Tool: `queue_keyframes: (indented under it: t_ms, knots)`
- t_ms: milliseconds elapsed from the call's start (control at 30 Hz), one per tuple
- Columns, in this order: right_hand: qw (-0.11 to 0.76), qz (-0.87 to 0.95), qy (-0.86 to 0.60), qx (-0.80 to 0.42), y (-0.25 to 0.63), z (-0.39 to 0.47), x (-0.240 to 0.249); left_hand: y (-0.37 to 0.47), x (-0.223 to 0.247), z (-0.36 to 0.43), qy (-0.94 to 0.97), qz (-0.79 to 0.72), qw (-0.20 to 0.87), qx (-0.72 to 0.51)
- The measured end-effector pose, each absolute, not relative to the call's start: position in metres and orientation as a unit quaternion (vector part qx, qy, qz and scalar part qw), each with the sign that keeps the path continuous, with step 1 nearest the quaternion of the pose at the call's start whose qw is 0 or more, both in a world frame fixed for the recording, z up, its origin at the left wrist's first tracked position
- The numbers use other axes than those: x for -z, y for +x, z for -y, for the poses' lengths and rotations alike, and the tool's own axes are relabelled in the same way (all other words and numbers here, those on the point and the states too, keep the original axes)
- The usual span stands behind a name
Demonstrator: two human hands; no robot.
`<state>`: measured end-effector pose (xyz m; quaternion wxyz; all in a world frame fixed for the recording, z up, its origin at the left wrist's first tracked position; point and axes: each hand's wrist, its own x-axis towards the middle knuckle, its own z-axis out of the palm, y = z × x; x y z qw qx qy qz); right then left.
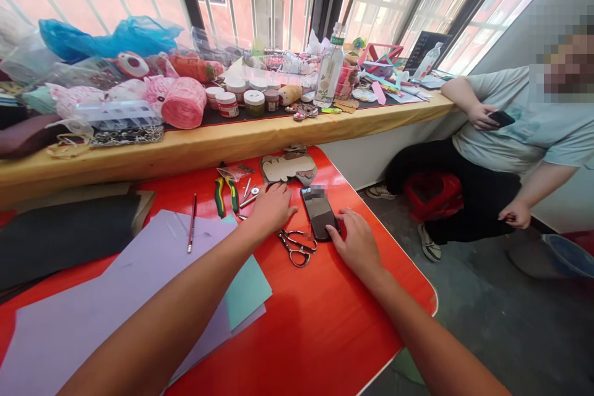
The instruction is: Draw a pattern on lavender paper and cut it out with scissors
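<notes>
Spread loosely and pinching nothing, the right hand (362,246) touches the phone (320,213) with its thumb, near the right edge of the table (297,328); the left hand (271,207) rests palm down, fingers slightly apart. Purple sheets (111,284) reach the near edge, partly under a green sheet (250,291); work on them looks hardly begun. Farther in, scissors (291,250), a pencil (192,223) and pliers (219,198) lie unheld. By the far corner sits a cut-out (288,168), its outline apparently done; whether its surface is finished cannot be told.
</notes>
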<state>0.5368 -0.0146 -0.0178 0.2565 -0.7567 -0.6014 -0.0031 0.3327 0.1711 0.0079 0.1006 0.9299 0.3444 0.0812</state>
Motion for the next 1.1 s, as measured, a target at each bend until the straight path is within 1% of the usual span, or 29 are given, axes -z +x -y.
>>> queue_keyframes:
  t_ms: [167,400,967,1100]
  knots:
    - [0.271,0.600,-0.753,-0.008,0.531,0.003,0.012,0.308,-0.013,-0.140,0.924,-0.361,0.082,-0.098]
    - [0.272,0.597,-0.754,-0.017,0.533,-0.012,0.010,0.328,-0.007,-0.102,0.932,-0.338,0.092,-0.095]
    - [0.304,0.593,-0.744,-0.044,0.543,-0.022,0.019,0.340,-0.005,-0.106,0.931,-0.325,0.131,-0.102]
    - [0.337,0.572,-0.745,-0.058,0.539,-0.019,0.020,0.334,-0.008,-0.112,0.927,-0.323,0.149,-0.120]
